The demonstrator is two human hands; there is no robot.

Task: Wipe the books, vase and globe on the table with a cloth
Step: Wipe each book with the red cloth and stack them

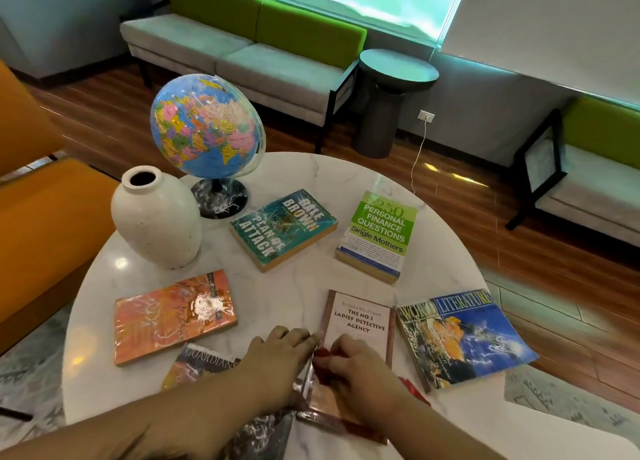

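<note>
Two hands, lower centre: left hand [277, 354], fingers [298, 335] flat, steadies the brown-bordered paperback [362, 316]; right hand [362, 368], clutching red cloth [322, 354], should sweep outward.

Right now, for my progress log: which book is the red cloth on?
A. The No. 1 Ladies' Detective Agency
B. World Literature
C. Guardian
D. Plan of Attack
A: the right hand holds the red cloth on the Detective Agency book, the left hand at its edge.
</note>
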